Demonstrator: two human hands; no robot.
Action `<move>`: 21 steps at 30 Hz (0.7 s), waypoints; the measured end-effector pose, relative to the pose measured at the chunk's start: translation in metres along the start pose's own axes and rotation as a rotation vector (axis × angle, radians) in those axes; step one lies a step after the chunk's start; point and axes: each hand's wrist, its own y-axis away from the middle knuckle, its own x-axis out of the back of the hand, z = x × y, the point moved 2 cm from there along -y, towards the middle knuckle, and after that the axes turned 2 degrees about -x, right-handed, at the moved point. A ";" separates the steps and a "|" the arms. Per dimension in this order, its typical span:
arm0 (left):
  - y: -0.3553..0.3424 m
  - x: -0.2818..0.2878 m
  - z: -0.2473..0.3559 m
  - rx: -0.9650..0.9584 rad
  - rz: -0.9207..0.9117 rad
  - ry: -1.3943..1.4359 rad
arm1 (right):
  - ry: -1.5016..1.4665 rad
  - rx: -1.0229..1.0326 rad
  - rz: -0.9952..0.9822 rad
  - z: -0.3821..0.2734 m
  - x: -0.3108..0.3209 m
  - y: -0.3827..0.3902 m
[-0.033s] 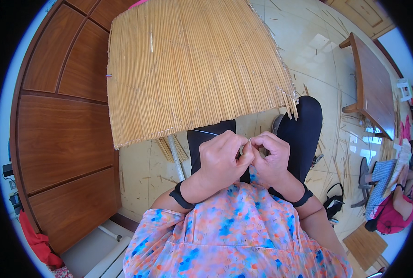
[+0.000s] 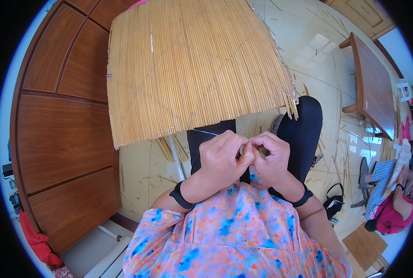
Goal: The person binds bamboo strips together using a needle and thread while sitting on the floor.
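Observation:
A large mat of straw-coloured stalks (image 2: 192, 65) laid side by side spreads in front of me, its near edge above my lap. Several stalk ends stick out loose at its near right corner. From under that edge a thin pale thread (image 2: 205, 132) runs to my left hand (image 2: 222, 155), whose curled fingers are closed on it. Pressed against it, thumb to thumb, my right hand (image 2: 272, 155) is pinched closed. A tiny pale glint shows between the fingertips; what the right hand holds is too small to make out. Both hands are just past the front of my flowered top.
Wooden cabinet panels (image 2: 65, 134) stand close on the left. A low wooden table (image 2: 373, 83) stands at the right, with scattered stalks (image 2: 338, 167) on the tiled floor. Another person in a pink top (image 2: 394, 215) is at the far right, near a wooden stool (image 2: 365, 245).

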 end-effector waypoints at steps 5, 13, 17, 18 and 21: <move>0.000 0.000 0.000 0.003 0.004 -0.006 | 0.000 0.004 0.004 0.000 0.000 0.000; 0.001 0.000 0.000 0.035 -0.012 -0.009 | -0.025 0.001 0.002 0.001 -0.002 0.000; 0.000 0.000 -0.001 0.016 0.001 -0.004 | -0.027 -0.002 -0.008 -0.001 -0.001 0.000; 0.001 0.000 -0.001 0.017 -0.002 -0.002 | -0.027 -0.002 -0.008 -0.001 -0.001 0.000; 0.001 0.001 -0.002 0.018 -0.002 0.007 | -0.022 0.004 -0.016 0.000 -0.001 0.001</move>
